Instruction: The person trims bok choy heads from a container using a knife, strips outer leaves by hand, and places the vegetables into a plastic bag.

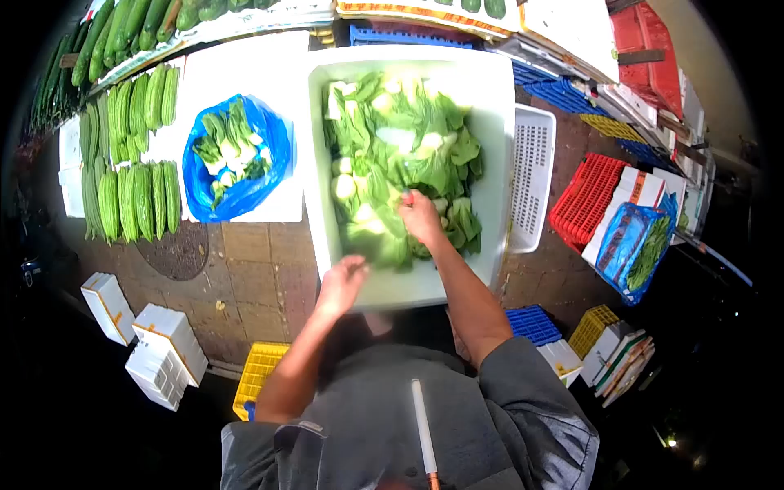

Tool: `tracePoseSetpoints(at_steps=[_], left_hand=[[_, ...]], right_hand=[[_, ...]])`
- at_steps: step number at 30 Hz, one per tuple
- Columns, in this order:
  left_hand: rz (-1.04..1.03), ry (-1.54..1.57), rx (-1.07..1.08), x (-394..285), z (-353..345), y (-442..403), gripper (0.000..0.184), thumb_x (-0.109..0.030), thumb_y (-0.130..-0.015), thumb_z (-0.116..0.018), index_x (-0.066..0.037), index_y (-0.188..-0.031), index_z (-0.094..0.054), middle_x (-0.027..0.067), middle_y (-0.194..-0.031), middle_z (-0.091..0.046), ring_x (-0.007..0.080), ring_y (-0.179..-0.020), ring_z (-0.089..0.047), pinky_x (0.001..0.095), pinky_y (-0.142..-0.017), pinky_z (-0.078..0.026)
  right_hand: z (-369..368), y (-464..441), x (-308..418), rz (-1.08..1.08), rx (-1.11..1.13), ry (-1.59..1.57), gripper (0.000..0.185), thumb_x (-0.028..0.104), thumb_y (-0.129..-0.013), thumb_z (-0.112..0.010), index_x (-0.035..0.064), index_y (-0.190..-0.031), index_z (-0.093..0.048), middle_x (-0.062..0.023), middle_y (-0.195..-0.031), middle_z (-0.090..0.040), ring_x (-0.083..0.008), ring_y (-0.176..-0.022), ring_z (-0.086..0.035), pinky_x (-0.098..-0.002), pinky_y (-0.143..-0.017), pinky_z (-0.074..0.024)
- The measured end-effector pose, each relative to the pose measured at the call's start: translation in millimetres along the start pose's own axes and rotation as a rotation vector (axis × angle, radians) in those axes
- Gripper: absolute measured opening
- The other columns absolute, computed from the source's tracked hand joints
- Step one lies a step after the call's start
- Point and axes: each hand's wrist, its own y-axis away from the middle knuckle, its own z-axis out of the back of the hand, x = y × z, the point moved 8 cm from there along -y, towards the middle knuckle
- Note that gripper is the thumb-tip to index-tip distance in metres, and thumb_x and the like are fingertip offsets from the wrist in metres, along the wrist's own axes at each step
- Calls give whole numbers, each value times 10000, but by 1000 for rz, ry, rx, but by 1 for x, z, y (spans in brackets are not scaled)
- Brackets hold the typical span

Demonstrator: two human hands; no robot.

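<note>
The right hand (pixel 419 217) is touching leafy greens (pixel 433 169) in a tub (pixel 501 163), the left hand (pixel 342 286) hovering near; I can't tell either's grip.

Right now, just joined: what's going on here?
A person in a grey shirt is handling bok choy in a pale plastic tub. The right hand is among the leaves, with a small red item at its fingers. The left hand is at the tub's near left side; blur hides whether it holds anything. To the left, more greens sit in an open blue plastic bag.
</note>
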Motion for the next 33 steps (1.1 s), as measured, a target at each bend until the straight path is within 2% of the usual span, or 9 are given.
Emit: tracePoseSetpoints(at_steps=[5, 9, 12, 13, 17, 19, 21, 29, 33], left_hand=[[-284, -511, -218, -5, -43, -53, 446, -231, -855, -747, -28, -1228, -611, 172, -1142, -675, 336, -1097, -620, 466, -953, -484], [-292, -817, -346, 7, -60, -100, 421, -204, -831, -679, -80, -1224, -590, 131, -1107, -656, 324, -1075, -589, 475, -919, -471], [-221, -944, -365, 15, -64, -118, 326, -175, -852, -603, -99, -1169, -599, 124, -1077, -644, 308, -1050, -586, 472, -905, -465], [-259, -911, -412, 16, -60, -122, 475, -321, -765, -805, -108, -1144, -614, 93, -1032, -648, 290, -1010, -595, 476, -880, -459], [-393, -388, -290, -7, -50, -95, 356, -188, -826, -785, -49, -1115, -631, 86, -977, -689, 261, -900, -651, 377, -840, -510], [-237, 93, 69, -6, -62, -90, 248, -94, -919, -695, 11, -1134, -631, 18, -1057, -676, 96, -982, -614, 281, -881, -497], [-203, 414, 232, -50, -66, -58, 301, -113, -949, -666, 5, -1222, -616, 32, -1112, -680, 113, -1019, -620, 271, -932, -485], [-398, 590, 446, -173, -110, 11, 338, -206, -945, -684, -17, -1216, -614, 43, -1081, -677, 169, -966, -651, 318, -913, -496], [-472, 399, 451, -227, -133, 46, 303, -122, -904, -720, -21, -1175, -630, 19, -1040, -685, 121, -958, -622, 284, -886, -480]], right_hand=[[42, 54, -56, 46, -267, -102, 501, 250, -848, -701, 56, -1280, -537, -156, -942, -645, -304, -839, -642, -425, -752, -526], [44, 84, -62, -29, -53, -362, 487, 244, -863, -727, 73, -1276, -532, -47, -877, -554, -141, -735, -571, -300, -559, -547], [42, 97, -74, -49, 69, -485, 511, 348, -939, -640, 73, -1349, -504, -109, -966, -582, -176, -689, -584, -331, -600, -502], [41, 101, -75, -58, 98, -553, 507, 377, -955, -617, 72, -1345, -507, -114, -971, -590, -178, -672, -580, -328, -598, -505], [47, 119, -74, 42, 196, -518, 552, 507, -1029, -435, 73, -1362, -506, -151, -1012, -636, -164, -726, -595, -329, -614, -538], [62, 137, -59, 87, 159, -556, 515, 461, -1043, -449, 55, -1346, -542, -104, -930, -653, -153, -682, -583, -300, -608, -503], [69, 140, -62, 172, 213, -493, 467, 393, -1040, -491, 29, -1322, -569, -97, -932, -665, -158, -734, -613, -286, -644, -508], [174, 217, 16, 664, -79, -252, 467, 270, -1003, -567, -6, -1378, -523, -275, -1247, -629, -387, -1125, -645, -391, -956, -493], [215, 261, 42, 484, 20, -27, 562, 329, -978, -592, 57, -1446, -442, -253, -1166, -664, -403, -1064, -660, -438, -899, -516]])
